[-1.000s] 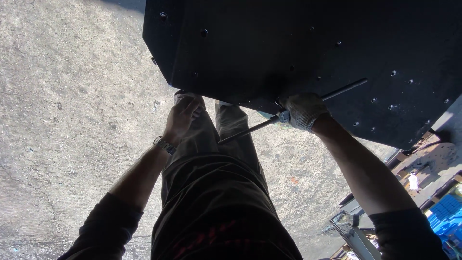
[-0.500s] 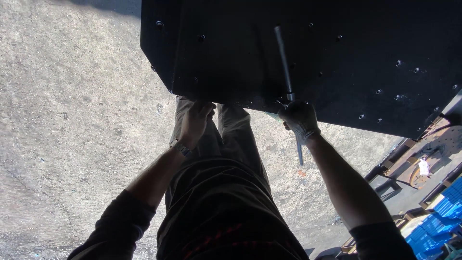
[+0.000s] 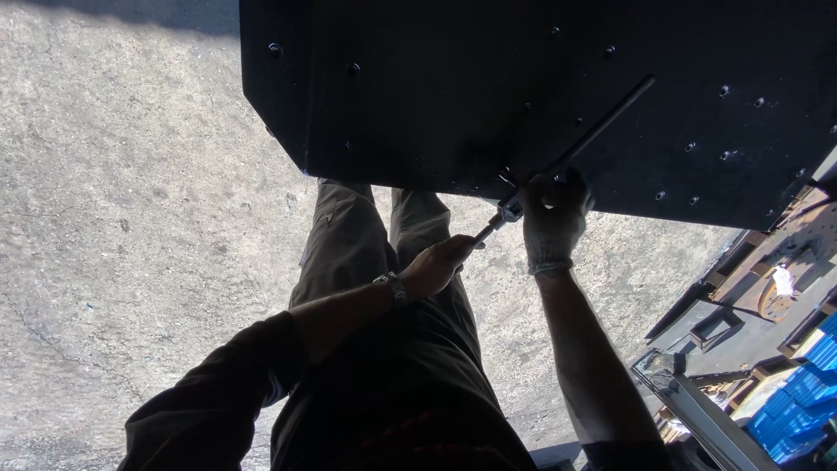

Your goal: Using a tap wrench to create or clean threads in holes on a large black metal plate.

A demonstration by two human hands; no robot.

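A large black metal plate (image 3: 436, 96) with bolt heads fills the top of the view. A long dark metal wrench bar (image 3: 602, 126) lies slanted across its near edge. My right hand (image 3: 551, 218), in a white work glove, grips the bar's middle at the plate's edge. My left hand (image 3: 440, 264), bare with a wristwatch, holds the bar's lower end just below and left of the glove. My legs in dark trousers (image 3: 366, 262) stand under the plate.
Rough concrete ground (image 3: 131, 218) spreads to the left and below. At the lower right lie rusty metal parts (image 3: 767, 279), a metal frame (image 3: 697, 410) and blue crates (image 3: 798, 410). Shadow covers the plate's near edge.
The bar has swung from pointing up-down to slanting up to the right. My left hand has come off my thigh and taken the bar's lower end. The gloved right hand stays on the bar.
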